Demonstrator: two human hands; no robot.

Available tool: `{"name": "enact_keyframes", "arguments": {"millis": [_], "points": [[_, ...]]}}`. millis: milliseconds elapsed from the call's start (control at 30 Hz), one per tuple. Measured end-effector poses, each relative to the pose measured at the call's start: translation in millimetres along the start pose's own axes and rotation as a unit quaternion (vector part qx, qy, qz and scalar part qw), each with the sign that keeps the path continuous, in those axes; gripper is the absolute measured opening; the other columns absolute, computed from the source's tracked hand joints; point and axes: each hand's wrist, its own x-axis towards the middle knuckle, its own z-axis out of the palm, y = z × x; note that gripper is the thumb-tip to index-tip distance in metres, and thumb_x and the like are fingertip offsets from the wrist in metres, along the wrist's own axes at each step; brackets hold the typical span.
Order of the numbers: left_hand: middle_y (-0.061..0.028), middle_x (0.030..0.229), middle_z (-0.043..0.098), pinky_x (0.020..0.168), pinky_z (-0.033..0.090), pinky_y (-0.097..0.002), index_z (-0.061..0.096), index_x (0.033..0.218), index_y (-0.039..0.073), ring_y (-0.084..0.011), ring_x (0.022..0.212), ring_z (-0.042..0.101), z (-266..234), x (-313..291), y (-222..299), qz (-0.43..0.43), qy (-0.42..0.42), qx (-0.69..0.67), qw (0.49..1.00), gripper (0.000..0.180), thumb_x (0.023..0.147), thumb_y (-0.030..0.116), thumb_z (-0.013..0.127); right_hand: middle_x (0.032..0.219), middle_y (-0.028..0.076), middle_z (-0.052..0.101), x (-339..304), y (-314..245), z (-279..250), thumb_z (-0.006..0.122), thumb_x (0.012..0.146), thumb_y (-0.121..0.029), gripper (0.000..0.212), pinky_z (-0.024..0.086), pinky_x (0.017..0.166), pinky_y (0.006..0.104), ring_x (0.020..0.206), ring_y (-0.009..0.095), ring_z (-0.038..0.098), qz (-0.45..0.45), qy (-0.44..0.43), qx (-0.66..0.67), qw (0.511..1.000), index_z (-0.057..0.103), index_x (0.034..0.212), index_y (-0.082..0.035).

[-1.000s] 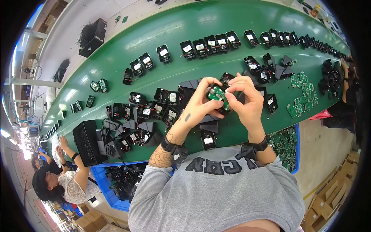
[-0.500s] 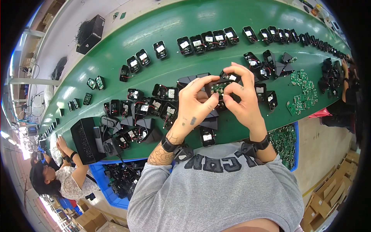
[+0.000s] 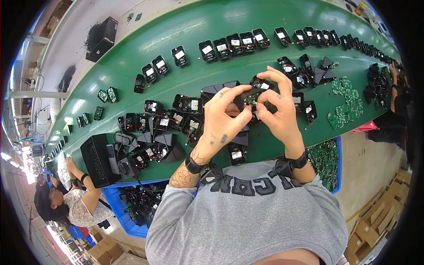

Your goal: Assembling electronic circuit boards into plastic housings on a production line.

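In front of my chest, both hands hold a black plastic housing with a small green circuit board (image 3: 251,100) in it. My left hand (image 3: 224,115) pinches its left side between thumb and bent fingers. On the other side, my right hand (image 3: 279,108) has thumb and index finger curled together at the board, hiding what they grip there. Just beyond my fingertips lies an open black case (image 3: 262,83) with a white block inside. More open black cases with red wires, such as one by my left wrist (image 3: 192,126), lie around my hands on the green table.
A row of open black cases (image 3: 222,48) crosses the far side. Loose green boards (image 3: 346,104) lie to the right. A black box of small parts (image 3: 98,161) stands left. Blue bins (image 3: 115,207) sit below the edge. Co-workers' arms (image 3: 79,170) reach in at both ends.
The black housing has tilted between my hands; less of the board's green face shows and more of the dark edge. Both hands stay in nearly the same place.
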Motion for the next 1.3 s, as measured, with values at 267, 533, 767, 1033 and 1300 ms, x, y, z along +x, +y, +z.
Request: {"name": "enact_keyframes", "arguments": {"millis": [267, 533, 767, 1033, 1300], "points": [[-0.0049, 0.102, 0.059, 0.065, 0.056, -0.0201, 0.063, 0.118, -0.001, -0.0111, 0.08, 0.069, 2, -2, 1, 0.016, 0.016, 0.034, 0.999, 0.039, 0.079, -0.005, 0.063, 0.125, 0.011, 0.054, 0, -4, -2, 0.063, 0.067, -0.003, 0.009, 0.032, 0.105, 0.0465, 0.131, 0.036, 0.041, 0.0, -0.021, -0.036, 0.999, 0.056, 0.072, -0.004], [-0.0053, 0.096, 0.061, 0.061, 0.056, -0.0209, 0.065, 0.115, 0.001, -0.01, 0.072, 0.069, 4, -3, -2, 0.034, 0.02, 0.088, 0.995, 0.037, 0.077, -0.001, 0.065, 0.128, 0.01, 0.054, 2, -12, -13, 0.064, 0.072, -0.001, 0.008, 0.032, 0.107, 0.0474, 0.134, 0.036, 0.036, 0.008, -0.075, -0.045, 0.996, 0.058, 0.076, -0.003], [-0.0054, 0.092, 0.062, 0.059, 0.055, -0.0209, 0.065, 0.114, 0.001, -0.0094, 0.069, 0.068, 6, -4, -3, 0.041, 0.034, 0.095, 0.994, 0.038, 0.076, 0.0, 0.067, 0.128, 0.009, 0.054, 1, -9, -9, 0.064, 0.073, 0.0, 0.008, 0.031, 0.107, 0.0475, 0.135, 0.036, 0.036, 0.011, -0.08, -0.044, 0.996, 0.058, 0.078, -0.003], [-0.0058, 0.086, 0.063, 0.053, 0.051, -0.0203, 0.066, 0.112, 0.001, -0.0084, 0.06, 0.065, 12, -4, -2, 0.08, 0.061, 0.127, 0.987, 0.038, 0.075, 0.001, 0.07, 0.123, 0.01, 0.057, -2, -2, -7, 0.06, 0.078, 0.002, 0.005, 0.038, 0.103, 0.0416, 0.125, 0.032, 0.048, 0.05, -0.089, 0.025, 0.994, 0.057, 0.081, -0.001], [-0.0111, 0.084, 0.067, 0.052, 0.053, -0.0254, 0.065, 0.104, -0.002, -0.0154, 0.059, 0.066, -4, 8, -19, -0.09, -0.004, -0.052, 0.995, 0.027, 0.079, 0.007, 0.063, 0.1, 0.004, 0.069, -2, -3, -14, 0.071, 0.074, -0.002, 0.015, 0.045, 0.1, 0.043, 0.097, 0.025, 0.065, -0.029, -0.022, -0.111, 0.993, 0.069, 0.089, -0.005]]}}
